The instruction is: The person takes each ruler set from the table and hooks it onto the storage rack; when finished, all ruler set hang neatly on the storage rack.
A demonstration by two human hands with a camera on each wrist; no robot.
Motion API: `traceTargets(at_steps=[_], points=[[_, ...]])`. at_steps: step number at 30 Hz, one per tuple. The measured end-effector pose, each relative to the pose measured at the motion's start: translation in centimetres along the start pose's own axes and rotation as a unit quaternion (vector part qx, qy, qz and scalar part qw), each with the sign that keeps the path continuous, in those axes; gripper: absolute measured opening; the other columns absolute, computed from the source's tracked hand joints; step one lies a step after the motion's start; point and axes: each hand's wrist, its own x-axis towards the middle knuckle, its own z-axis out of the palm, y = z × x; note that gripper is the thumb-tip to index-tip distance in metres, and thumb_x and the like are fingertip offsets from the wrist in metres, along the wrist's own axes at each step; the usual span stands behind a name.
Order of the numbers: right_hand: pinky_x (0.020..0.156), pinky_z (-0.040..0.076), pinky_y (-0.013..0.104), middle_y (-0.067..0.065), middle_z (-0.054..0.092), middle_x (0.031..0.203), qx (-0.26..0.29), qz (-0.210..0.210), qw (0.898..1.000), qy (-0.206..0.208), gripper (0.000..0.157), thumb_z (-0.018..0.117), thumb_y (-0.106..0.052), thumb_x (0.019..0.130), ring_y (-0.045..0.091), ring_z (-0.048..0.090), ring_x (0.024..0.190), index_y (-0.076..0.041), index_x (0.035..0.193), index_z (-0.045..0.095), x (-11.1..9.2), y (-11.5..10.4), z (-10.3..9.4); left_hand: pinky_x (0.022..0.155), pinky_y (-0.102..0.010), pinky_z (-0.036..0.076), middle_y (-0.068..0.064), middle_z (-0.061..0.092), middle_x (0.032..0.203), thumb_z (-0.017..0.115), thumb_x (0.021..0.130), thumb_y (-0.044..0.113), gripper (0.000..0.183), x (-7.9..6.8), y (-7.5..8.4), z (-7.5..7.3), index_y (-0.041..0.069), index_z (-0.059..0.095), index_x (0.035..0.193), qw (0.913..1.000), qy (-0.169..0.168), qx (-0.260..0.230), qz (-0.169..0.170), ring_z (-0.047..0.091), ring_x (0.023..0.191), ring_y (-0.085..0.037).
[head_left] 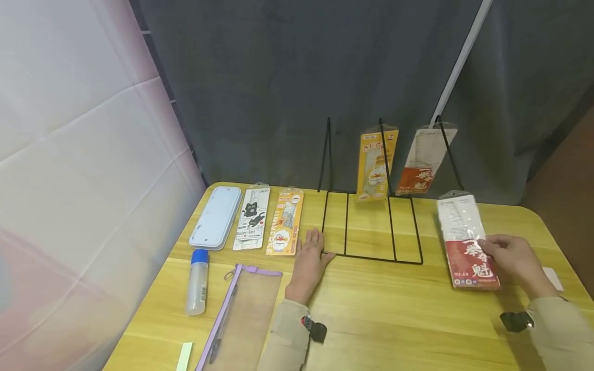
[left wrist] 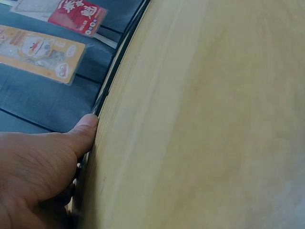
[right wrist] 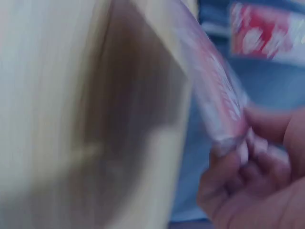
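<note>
in the head view, the left hand [head_left: 309,265], thumb and fingers apart, rests at the near left corner of the wire rack [head_left: 392,232], while the right hand [head_left: 512,260] holds a red-and-white ruler packet [head_left: 468,242] over the table [head_left: 380,314], right of the rack. in the left wrist view, the thumb touches the rack; in the right, blurred, thumb and fingers clamp the packet.

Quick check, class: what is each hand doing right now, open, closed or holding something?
Left hand: open, touching the wire rack.
Right hand: closed, holding a red-and-white packet.
</note>
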Motion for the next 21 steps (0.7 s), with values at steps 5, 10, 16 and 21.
traceTargets(at_steps=[5,10,16,21], points=[[0.056,0.045,0.025,0.005,0.065,0.088,-0.025,-0.181,0.983,-0.018,0.033,0.060,-0.041,0.089,0.012,0.055,0.070,-0.011,0.100,0.069,-3.8,-5.2,2.2,0.114,-0.046,0.003,-0.011,0.020,0.151,0.056,0.089,0.040,0.070,0.0,0.0,0.0,0.003,0.031,0.143,1.0000,0.002,-0.002,-0.003,0.011,0.141,-0.024],[0.053,0.047,0.023,-0.010,0.064,0.082,0.017,-0.293,0.956,-0.021,0.006,0.065,-0.030,0.087,0.009,0.055,0.067,-0.028,0.091,0.069,-7.6,-10.9,3.6,0.114,-0.045,0.002,-0.011,0.020,0.151,0.056,0.090,0.041,0.069,-0.1,0.0,0.0,0.004,0.032,0.143,1.0000,0.005,-0.004,-0.007,0.010,0.141,-0.024],[0.046,0.047,0.024,-0.014,0.062,0.082,0.064,-0.351,0.934,0.017,0.008,0.066,-0.026,0.087,0.007,0.054,0.061,-0.032,0.092,0.068,-9.8,-15.2,4.6,0.113,-0.048,0.004,-0.012,0.022,0.150,0.057,0.089,0.041,0.070,-0.1,0.1,-0.1,0.003,0.033,0.142,0.9999,0.009,-0.009,-0.001,0.013,0.140,-0.026],[0.043,0.044,0.022,-0.013,0.060,0.079,0.088,-0.381,0.919,0.044,0.011,0.068,-0.021,0.086,0.006,0.050,0.057,-0.030,0.092,0.069,-9.9,-17.0,5.4,0.113,-0.049,0.005,-0.012,0.023,0.150,0.058,0.089,0.039,0.070,0.0,0.1,-0.1,0.002,0.032,0.142,0.9997,0.016,-0.019,0.005,0.014,0.140,-0.027]])
